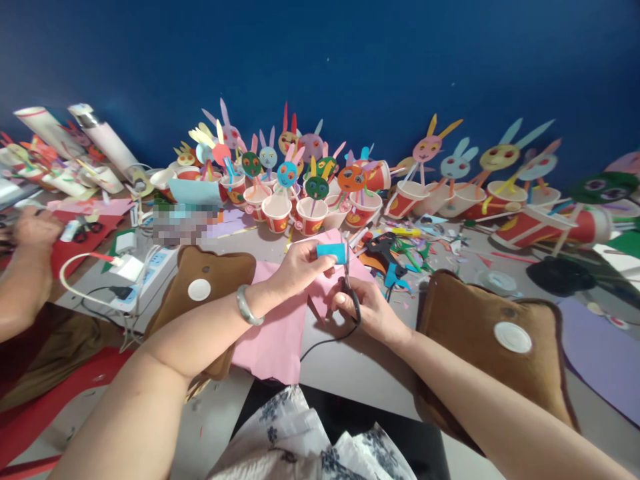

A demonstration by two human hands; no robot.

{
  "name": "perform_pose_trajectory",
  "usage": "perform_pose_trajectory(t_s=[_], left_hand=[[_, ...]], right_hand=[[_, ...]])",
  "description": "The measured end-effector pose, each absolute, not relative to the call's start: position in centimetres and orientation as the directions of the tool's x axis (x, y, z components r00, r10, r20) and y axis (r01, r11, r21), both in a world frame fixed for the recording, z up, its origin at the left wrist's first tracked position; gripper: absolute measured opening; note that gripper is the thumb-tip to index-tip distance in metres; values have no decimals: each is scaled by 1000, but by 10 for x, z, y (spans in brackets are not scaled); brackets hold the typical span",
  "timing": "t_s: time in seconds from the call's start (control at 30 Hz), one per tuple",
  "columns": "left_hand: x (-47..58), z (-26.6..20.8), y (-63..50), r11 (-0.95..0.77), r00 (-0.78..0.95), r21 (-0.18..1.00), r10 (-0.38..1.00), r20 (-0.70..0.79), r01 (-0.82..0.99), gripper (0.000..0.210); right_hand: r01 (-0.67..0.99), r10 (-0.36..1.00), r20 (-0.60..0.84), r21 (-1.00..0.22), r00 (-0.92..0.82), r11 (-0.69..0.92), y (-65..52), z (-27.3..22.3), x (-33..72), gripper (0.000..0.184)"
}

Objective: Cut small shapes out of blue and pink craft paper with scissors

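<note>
A small blue piece of paper (331, 253) is pinched between the thumb and fingers of my left hand (303, 270), which wears a bangle (246, 305) at the wrist. My right hand (367, 310) grips black-handled scissors (354, 297). Their blades point upward at the right edge of the blue paper; whether they touch it I cannot tell. Below both hands lie sheets of pink paper (275, 323) on the grey table. A black glue gun (383, 250) rests just beyond my right hand among paper scraps.
Red-and-white paper cups (277, 213) with paper rabbit faces line the back. Brown cushions (493, 353) flank my work area. On the left are a power strip (150, 277) with cables and another person's arm (30, 267). Coloured scraps (420, 257) litter the right middle.
</note>
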State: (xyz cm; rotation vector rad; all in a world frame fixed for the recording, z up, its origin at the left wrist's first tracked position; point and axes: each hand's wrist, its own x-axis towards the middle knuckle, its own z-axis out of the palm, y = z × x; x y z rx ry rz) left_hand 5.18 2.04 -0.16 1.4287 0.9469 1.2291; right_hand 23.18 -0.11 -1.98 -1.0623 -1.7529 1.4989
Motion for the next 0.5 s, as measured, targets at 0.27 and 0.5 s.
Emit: perform_pose_trajectory(t_s=[0.27, 0.5], left_hand=[[52, 1, 20, -195, 176, 980, 964, 200, -44, 17], [52, 2, 19, -199, 181, 979, 962, 205, -55, 15]], right_hand=[[183, 855, -73, -983, -513, 27, -2, -20, 231, 59], [195, 873, -49, -979, -486, 53, -1, -21, 230, 61]])
